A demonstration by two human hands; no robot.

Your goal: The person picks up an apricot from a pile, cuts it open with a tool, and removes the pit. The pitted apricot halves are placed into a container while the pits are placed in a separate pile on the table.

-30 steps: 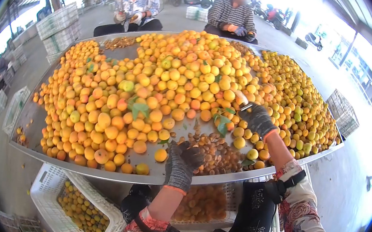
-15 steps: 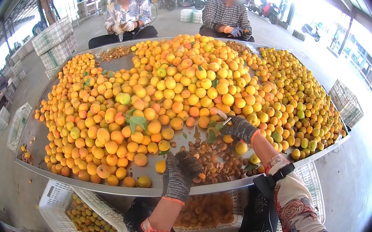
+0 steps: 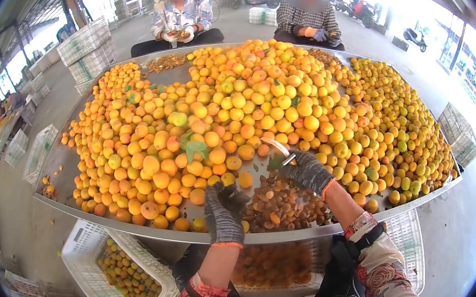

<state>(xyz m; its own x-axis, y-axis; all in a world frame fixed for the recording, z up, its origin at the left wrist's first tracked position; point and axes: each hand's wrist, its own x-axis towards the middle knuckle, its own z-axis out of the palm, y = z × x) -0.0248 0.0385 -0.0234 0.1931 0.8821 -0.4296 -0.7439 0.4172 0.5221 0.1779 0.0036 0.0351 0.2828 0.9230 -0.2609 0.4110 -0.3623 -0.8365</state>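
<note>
Orange-yellow fruit (image 3: 243,99) lies heaped on a large metal table (image 3: 175,234). At the right, my gloved right hand (image 3: 307,171) is closed round a small tool (image 3: 276,146) with a pale curved end and a metal part, held over the front of the heap. My left hand (image 3: 224,205), in a grey glove with dark fingertips, is beside the fruit near the table's front edge; its fingers are bent and blurred, and whether they hold anything is unclear. Brown pits (image 3: 284,206) are piled between the two hands.
Below the table edge are a white crate (image 3: 83,248) of greenish-yellow fruit and a container of orange halves (image 3: 272,264). Across the table sit two people (image 3: 183,13), (image 3: 308,18) with gloved hands. Stacked crates (image 3: 85,43) stand at the left, others (image 3: 456,135) at the right.
My left hand has risen away from the pits toward the heap's front fruit. The tool in my right hand now shows more clearly. The whole view has shifted slightly.
</note>
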